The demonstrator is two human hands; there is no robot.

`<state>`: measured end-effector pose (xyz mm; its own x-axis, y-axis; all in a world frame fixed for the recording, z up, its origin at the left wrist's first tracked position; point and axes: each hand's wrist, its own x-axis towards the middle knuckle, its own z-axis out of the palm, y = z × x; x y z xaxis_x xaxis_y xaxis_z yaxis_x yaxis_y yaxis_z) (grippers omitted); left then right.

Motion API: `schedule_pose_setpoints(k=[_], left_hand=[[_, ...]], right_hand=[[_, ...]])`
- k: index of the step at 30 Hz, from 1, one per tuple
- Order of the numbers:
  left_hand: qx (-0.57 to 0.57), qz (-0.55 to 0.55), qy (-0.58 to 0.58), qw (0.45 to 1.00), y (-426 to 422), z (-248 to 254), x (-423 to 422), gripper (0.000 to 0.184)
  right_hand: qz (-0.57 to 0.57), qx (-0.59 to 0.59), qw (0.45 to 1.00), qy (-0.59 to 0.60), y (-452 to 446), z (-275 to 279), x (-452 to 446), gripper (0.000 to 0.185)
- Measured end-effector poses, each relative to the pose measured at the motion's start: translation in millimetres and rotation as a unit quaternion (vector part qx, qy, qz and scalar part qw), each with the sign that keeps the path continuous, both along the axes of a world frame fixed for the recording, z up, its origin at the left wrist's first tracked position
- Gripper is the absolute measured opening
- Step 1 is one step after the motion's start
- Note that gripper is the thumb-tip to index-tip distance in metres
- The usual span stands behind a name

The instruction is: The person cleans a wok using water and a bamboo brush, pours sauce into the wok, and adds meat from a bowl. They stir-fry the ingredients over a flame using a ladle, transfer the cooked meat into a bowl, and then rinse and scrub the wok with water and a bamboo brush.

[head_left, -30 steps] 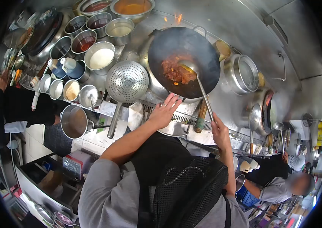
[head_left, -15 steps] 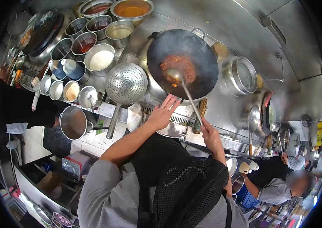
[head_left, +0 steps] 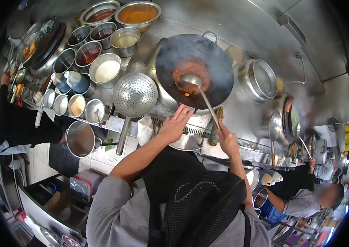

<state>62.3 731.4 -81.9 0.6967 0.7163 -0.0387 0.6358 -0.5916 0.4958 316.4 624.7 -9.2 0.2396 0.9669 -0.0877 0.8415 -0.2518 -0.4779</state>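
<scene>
A black wok (head_left: 166, 82) sits on the stove in front of me, steaming, with a reddish-brown saucy food (head_left: 182, 68) in it. My right hand (head_left: 226, 138) is closed round the long handle of a metal ladle (head_left: 191, 79), whose bowl rests in the food. My left hand (head_left: 174, 125) is at the wok's near edge, fingers stretched out side by side over the rim. Something small and greyish shows at its fingertips; I cannot make it out. A white cloth (head_left: 144, 130) lies left of this hand. Beside the wok rests a perforated strainer (head_left: 135, 94).
Metal pots of sauces, including a white liquid (head_left: 105, 68), stand at the left, with squeeze bottles (head_left: 76, 80) and small bowls in front. A lidded-looking steel pot (head_left: 246, 82) is right of the wok. One co-worker (head_left: 14, 123) is at left, another (head_left: 302, 201) at right.
The ladle's bowl has shifted slightly within the food, and the steam looks thicker. My left hand stays at the wok's near edge. The whole view has shifted a little.
</scene>
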Motion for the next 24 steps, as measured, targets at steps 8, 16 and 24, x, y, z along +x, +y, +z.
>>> schedule_pose_setpoints(k=[8, 16, 24], left_hand=[[-0.022, 0.003, 0.002, 1.000, -2, 0, -1, 0.084], [0.001, -0.002, -0.001, 1.000, -2, -5, -4, 0.084], [0.022, -0.003, 0.003, 1.000, 1, -6, -2, 0.083]], right_hand=[[-0.067, 0.057, 0.994, 0.057, 22, 2, -8, 0.043], [0.004, 0.109, 0.993, 0.043, 47, 0, 4, 0.043], [-0.019, 0.017, 1.000, -0.016, 62, -18, 6, 0.043]])
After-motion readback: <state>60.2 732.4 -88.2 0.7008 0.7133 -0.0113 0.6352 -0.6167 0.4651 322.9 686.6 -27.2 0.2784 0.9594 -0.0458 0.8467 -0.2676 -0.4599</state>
